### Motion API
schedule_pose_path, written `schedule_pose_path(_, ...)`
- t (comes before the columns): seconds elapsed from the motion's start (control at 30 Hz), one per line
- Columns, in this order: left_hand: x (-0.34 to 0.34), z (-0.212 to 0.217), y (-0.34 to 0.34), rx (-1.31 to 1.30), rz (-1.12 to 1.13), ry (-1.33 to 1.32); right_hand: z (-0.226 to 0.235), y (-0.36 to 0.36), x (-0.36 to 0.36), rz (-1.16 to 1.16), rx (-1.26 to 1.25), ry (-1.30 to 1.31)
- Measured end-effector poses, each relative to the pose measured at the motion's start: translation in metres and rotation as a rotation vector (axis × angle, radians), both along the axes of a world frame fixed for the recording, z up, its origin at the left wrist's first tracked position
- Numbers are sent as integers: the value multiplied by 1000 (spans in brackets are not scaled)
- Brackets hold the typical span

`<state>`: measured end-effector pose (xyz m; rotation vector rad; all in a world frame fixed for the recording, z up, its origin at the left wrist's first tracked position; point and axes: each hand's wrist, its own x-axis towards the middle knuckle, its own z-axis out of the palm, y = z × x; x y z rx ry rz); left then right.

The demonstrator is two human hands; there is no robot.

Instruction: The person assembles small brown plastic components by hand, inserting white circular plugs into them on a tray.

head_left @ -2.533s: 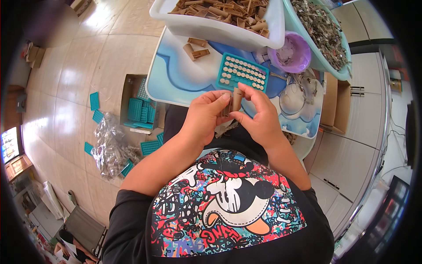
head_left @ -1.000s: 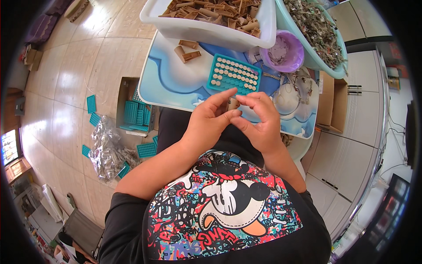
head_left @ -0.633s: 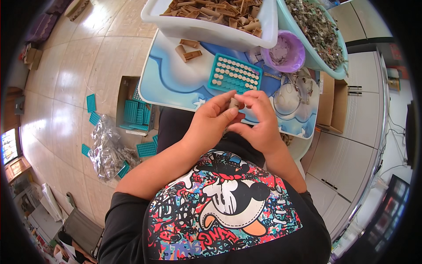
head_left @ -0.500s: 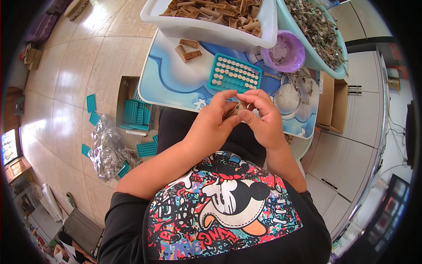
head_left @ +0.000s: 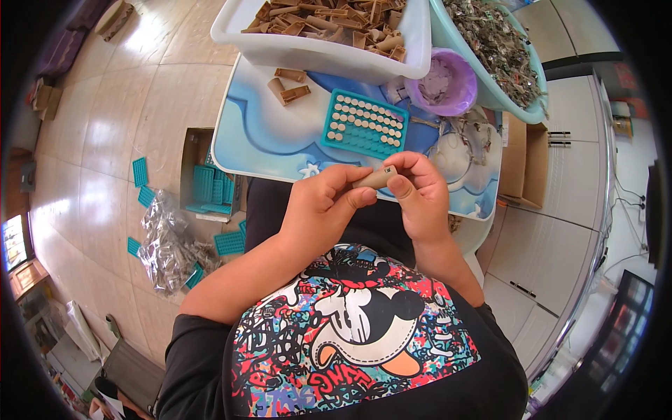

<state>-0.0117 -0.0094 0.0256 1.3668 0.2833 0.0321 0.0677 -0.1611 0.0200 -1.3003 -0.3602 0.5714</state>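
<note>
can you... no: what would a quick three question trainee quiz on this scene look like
1. True or false: both hands, the left hand and the right hand, grip the same small tan piece.
2. Which container holds the heap of tan pieces? A) the white tub B) the purple bowl C) the cardboard box on the floor
3. Fill in: the teal tray on the small table has pale round inserts in its upper rows, while its bottom row looks ____.

Key: 1 true; 2 A; 3 empty
</note>
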Motion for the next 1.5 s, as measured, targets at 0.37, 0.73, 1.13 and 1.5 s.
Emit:
schedule_pose_path(0.37,19,-28,7,-426,-194,97,3,0,48,-70,-448,-527)
schedule_pose_path(0.73,27,-25,13,-684,-140,306,-9,12,167,-102,-1340,-1092)
schedule_pose_path(1.13,25,-26,15,-862,-18,287,7,-3,154,-300,-988,-842)
schedule_pose_path(1.5,24,-24,10,-947,-36,249,0,-11,127,-520,-623,-659)
